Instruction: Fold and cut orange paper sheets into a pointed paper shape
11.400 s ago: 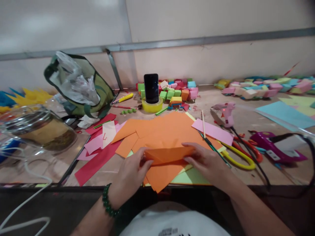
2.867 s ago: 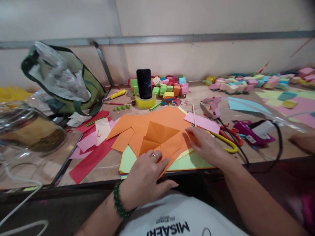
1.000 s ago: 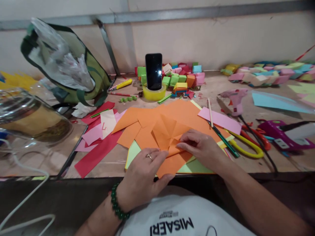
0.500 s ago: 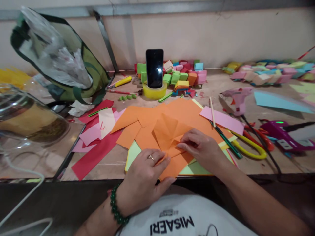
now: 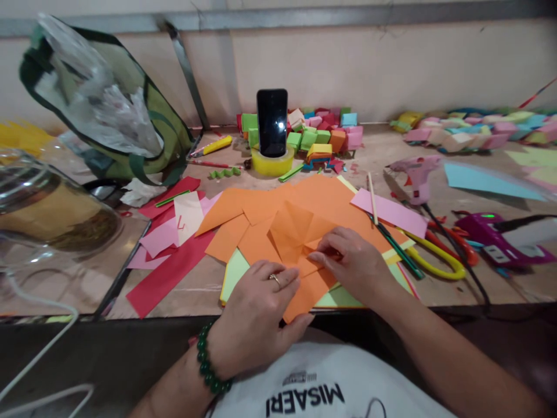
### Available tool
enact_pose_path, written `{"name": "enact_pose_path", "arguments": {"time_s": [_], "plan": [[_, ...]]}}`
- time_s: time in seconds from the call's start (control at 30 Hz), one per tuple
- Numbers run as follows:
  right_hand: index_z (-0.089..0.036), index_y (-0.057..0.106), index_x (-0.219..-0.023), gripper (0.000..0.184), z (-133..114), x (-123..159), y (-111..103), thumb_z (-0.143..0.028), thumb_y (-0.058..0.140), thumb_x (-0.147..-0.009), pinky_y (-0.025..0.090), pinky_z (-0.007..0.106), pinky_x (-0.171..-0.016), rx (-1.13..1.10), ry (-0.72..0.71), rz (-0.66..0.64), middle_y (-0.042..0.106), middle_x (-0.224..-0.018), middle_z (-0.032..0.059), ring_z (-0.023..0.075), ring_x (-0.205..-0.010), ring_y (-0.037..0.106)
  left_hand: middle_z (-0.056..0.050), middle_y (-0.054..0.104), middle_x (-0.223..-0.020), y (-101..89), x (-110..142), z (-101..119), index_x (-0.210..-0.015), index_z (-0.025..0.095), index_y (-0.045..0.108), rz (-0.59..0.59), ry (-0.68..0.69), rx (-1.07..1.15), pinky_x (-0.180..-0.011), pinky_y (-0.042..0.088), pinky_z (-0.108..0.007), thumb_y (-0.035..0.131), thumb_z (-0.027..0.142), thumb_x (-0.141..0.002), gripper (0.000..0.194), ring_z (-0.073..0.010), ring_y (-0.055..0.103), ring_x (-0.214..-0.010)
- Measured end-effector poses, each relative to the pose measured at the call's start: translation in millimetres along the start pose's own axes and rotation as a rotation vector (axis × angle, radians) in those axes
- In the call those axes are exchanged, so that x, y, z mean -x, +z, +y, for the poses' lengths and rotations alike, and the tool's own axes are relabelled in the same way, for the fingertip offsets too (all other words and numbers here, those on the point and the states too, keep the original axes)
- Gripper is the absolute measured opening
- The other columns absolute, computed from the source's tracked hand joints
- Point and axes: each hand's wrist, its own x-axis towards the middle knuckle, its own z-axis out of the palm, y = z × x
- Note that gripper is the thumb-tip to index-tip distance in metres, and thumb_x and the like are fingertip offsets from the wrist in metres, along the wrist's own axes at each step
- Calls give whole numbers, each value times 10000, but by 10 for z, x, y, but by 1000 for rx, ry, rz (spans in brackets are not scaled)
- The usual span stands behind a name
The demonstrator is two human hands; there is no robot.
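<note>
A creased, partly folded sheet of orange paper point(image 5: 292, 227) lies in front of me on a pile of larger orange sheets point(image 5: 324, 194). My left hand point(image 5: 256, 313), with a ring and a green bead bracelet, rests its fingers on the folded sheet's lower left side. Its thumb is apart, beside the sheet's near corner. With thumb and fingertips closed, my right hand point(image 5: 348, 261) pinches a fold on the sheet's right side. The fingers partly cover that fold.
Left are paper scraps point(image 5: 165, 287), a glass jar point(image 5: 56, 215) and a green bag point(image 5: 161, 128). A phone point(image 5: 272, 123) stands in a tape roll point(image 5: 272, 164) before folded paper pieces point(image 5: 308, 138). Scissors point(image 5: 439, 264) and glue guns point(image 5: 420, 177) lie right.
My right fingertips have shifted slightly left along the fold. The left hand stays nearly in place on the paper. The camera view has moved a little.
</note>
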Motion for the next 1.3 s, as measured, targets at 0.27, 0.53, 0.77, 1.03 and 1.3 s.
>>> {"name": "enact_pose_path", "arguments": {"time_s": [0.27,0.53,0.77,1.03,1.3], "plan": [[-182,481,-1188,599,12,74,-48,-381,724,-678,490,453,-840,48,-5,-8,592,-1034,112,304,-984,572,-91,688,-1087,-10,-42,34,-1079,96,657,-5,-19,-34,-889,464,-439,600,402,-812,409,-260,564,-970],[-209,474,-1192,375,425,137,-91,-242,509,-820,548,403,-783,-160,45,24,592,-1091,118,230,-892,619,-109,684,-1065,-32,-32,47,-1016,113,657,0,2,-41,-876,457,-447,580,393,-824,348,-268,585,-957],[-204,614,-1078,304,259,186,-191,-114,441,-845,516,423,-848,-78,-165,105,606,-1060,114,234,-979,587,-106,644,-946,-34,-148,137,-1122,146,605,-100,-58,-63,-814,464,-445,516,626,-811,579,-274,558,-900],[-226,723,-931,318,252,278,-235,-61,462,-854,510,393,-786,63,-387,31,659,-998,103,230,-922,562,-111,589,-983,7,-214,206,-1047,160,595,-155,-83,-153,-804,467,-420,391,524,-917,437,-253,538,-905],[-167,623,-1055,284,391,293,-234,-93,520,-801,495,426,-869,99,-320,154,640,-1041,114,248,-980,554,-98,624,-812,-71,-494,287,-897,131,572,-205,-134,-335,-710,501,-388,419,347,-943,268,-258,585,-802]]}}
